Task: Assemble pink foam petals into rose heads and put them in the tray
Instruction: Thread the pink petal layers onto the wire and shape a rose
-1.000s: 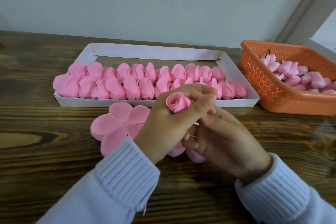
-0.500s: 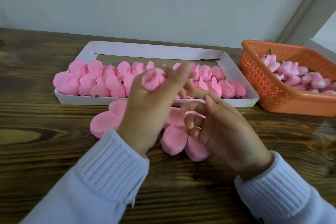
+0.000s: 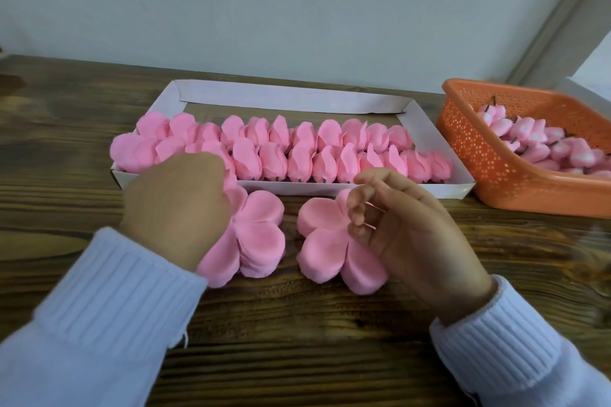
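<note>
A white cardboard tray [image 3: 297, 99] holds two rows of pink foam rose heads [image 3: 327, 142]. In front of it two stacks of flat five-lobed pink petals lie on the wooden table: a left stack [image 3: 261, 231] and a right stack [image 3: 324, 241]. My left hand [image 3: 175, 198] reaches over the tray's front left edge, back of the hand up, its fingertips hidden among the rose heads. Whatever it holds is hidden. My right hand [image 3: 406, 225] hovers over the right stack with loosely curled fingers and nothing in them.
An orange perforated basket [image 3: 479, 155] at the right holds several small pink buds [image 3: 535, 139] with dark stems. A pale wall runs behind the table. Bare wood lies to the left of the tray and near me.
My left hand carried the finished rose head away from my right hand, forward and left to the tray's front row. My right hand let go and stayed over the right petal stack.
</note>
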`<state>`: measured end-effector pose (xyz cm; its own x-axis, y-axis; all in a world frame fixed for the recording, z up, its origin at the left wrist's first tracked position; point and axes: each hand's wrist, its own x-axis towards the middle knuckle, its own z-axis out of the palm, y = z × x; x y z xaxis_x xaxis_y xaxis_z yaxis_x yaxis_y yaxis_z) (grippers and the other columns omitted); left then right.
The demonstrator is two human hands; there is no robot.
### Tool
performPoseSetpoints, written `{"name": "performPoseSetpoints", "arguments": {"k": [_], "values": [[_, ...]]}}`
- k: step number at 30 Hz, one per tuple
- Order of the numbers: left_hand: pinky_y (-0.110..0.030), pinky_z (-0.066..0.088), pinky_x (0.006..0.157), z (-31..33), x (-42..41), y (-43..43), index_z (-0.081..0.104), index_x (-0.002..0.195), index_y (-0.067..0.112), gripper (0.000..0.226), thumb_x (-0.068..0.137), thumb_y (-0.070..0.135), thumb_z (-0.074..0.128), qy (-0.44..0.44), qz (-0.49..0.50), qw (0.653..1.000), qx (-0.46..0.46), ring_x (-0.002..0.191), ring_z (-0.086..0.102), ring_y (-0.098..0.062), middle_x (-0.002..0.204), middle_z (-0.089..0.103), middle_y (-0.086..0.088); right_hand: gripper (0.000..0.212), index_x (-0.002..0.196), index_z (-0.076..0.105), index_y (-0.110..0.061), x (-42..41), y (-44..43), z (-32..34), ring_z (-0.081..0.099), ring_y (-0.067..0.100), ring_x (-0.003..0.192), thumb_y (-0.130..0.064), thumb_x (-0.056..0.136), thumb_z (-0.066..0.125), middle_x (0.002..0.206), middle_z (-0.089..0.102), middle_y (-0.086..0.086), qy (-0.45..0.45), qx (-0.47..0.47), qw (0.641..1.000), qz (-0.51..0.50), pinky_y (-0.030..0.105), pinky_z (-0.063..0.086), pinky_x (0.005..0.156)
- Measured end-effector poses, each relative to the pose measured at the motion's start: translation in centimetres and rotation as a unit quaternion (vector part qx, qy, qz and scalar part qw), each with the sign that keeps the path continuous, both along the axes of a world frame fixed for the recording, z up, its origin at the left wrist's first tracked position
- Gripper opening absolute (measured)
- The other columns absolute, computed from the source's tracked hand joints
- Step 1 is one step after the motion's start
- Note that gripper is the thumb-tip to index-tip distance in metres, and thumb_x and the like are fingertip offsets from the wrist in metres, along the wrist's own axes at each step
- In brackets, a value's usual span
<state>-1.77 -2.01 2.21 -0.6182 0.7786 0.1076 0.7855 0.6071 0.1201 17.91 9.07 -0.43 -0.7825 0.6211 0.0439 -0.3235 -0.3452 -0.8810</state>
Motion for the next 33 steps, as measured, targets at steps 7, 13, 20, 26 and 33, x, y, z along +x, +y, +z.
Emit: {"name": "performPoseSetpoints", "arguments": {"k": [7,13,20,26,33], "values": [[-0.030,0.028,0.064,-0.9,0.1,-0.2,0.049,0.073,0.021,0.020,0.088,0.033,0.045,0.068,-0.006,0.997,0.026,0.067,0.043,-0.020,0.067,0.040,0.005,0.018,0.083,0.069,-0.015,0.0,-0.1,0.1,0.054,0.013,0.062,-0.012,0.084,0.051,0.072,0.061,0.006,-0.011,0.011,1.000,0.009,0.022,0.047,0.059],[-0.033,0.026,0.070,-1.9,-0.1,0.1,0.039,0.075,0.025,0.025,0.093,0.041,0.045,0.062,-0.031,0.996,0.061,0.071,0.043,-0.021,0.065,0.034,0.009,0.017,0.083,0.069,-0.015,0.1,-0.1,0.1,0.054,0.013,0.062,-0.012,0.083,0.052,0.072,0.061,0.006,-0.022,0.021,0.999,0.014,0.021,0.047,0.060],[-0.035,0.026,0.071,-2.5,-0.6,0.3,0.045,0.081,0.022,0.023,0.093,0.042,0.044,0.053,-0.030,0.996,0.070,0.069,0.042,-0.020,0.066,0.038,0.008,0.017,0.085,0.069,-0.014,0.2,-0.1,0.1,0.054,0.013,0.063,-0.012,0.082,0.053,0.072,0.061,0.007,-0.026,0.025,0.999,0.016,0.023,0.046,0.062],[-0.034,0.023,0.072,-2.7,-0.8,0.4,0.053,0.087,0.020,0.015,0.090,0.035,0.054,0.032,-0.009,0.995,0.090,0.072,0.043,-0.021,0.066,0.041,0.009,0.017,0.086,0.068,-0.013,0.2,-0.1,0.1,0.053,0.013,0.062,-0.011,0.082,0.052,0.072,0.061,0.007,-0.027,0.025,0.999,0.013,0.022,0.047,0.061],[-0.035,0.027,0.072,-2.3,-1.7,0.1,0.059,0.088,0.023,0.019,0.078,0.007,0.056,0.066,0.001,0.992,0.111,0.073,0.039,-0.021,0.069,0.042,0.006,0.017,0.086,0.068,-0.013,0.1,-0.2,0.1,0.053,0.014,0.062,-0.011,0.082,0.052,0.072,0.061,0.007,-0.030,0.029,0.999,0.013,0.022,0.046,0.061]]}}
